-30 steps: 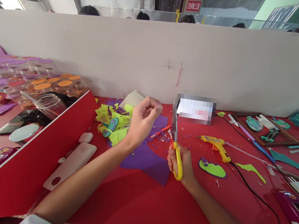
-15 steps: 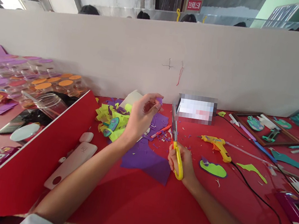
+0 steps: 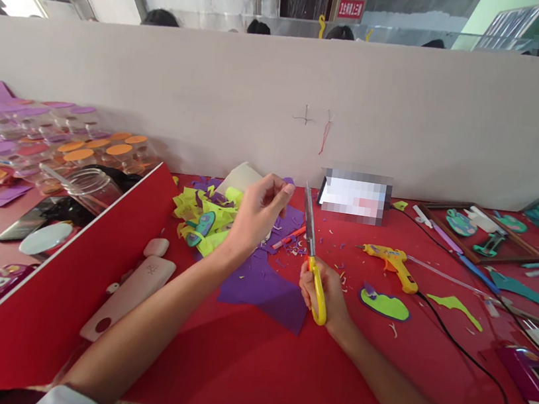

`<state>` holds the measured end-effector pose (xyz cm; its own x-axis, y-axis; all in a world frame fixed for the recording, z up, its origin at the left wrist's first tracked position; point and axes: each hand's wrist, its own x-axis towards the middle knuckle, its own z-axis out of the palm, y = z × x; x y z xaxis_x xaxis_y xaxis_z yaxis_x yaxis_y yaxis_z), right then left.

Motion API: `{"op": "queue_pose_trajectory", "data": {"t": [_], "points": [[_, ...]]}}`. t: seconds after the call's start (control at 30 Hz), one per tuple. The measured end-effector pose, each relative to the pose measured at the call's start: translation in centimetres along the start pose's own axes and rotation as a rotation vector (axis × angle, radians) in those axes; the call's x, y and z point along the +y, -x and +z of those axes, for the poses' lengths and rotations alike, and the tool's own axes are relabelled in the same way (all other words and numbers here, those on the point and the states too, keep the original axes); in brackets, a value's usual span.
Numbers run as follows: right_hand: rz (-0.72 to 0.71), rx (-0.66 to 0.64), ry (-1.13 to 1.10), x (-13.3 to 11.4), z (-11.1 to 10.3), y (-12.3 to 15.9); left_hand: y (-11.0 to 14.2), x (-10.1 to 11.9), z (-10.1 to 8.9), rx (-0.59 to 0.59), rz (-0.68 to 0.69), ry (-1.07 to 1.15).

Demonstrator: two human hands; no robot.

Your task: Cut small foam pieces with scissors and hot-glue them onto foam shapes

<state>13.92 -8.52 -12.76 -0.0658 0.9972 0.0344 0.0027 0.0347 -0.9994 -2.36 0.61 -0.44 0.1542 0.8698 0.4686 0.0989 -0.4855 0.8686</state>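
Lime scraps and a glue gun are flanking the left hand, pinching a purple piece, and the right hand, gripping scissors.

Small purple piece in the left hand: largely covered, outline undetermined. Yellow-handled metal scissors: handle partly concealed by the right hand. Black-framed upright screen beyond the right hand: content blurred, illegible. Magenta plastic power strip right of the right hand: cut at right edge. White cloth sleeve below the left hand: cut at bottom edge. Tiny purple and white scraps between the hands: individual shapes too small to tell.
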Motion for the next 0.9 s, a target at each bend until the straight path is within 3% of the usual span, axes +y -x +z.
{"op": "queue_pose_trajectory", "data": {"t": [0.2,0.6,0.9], "points": [[-0.126,-0.002,0.169,-0.2,0.6,0.0,0.2,0.4,0.3,-0.043,-0.019,0.05],[-0.107,0.002,0.203,-1.3,0.6,0.6,1.6,0.9,1.8,-0.037,-0.019,-0.112],[-0.081,0.04,0.17,-1.4,0.8,0.8,2.2,1.1,2.5,-0.05,-0.031,-0.11]]}}
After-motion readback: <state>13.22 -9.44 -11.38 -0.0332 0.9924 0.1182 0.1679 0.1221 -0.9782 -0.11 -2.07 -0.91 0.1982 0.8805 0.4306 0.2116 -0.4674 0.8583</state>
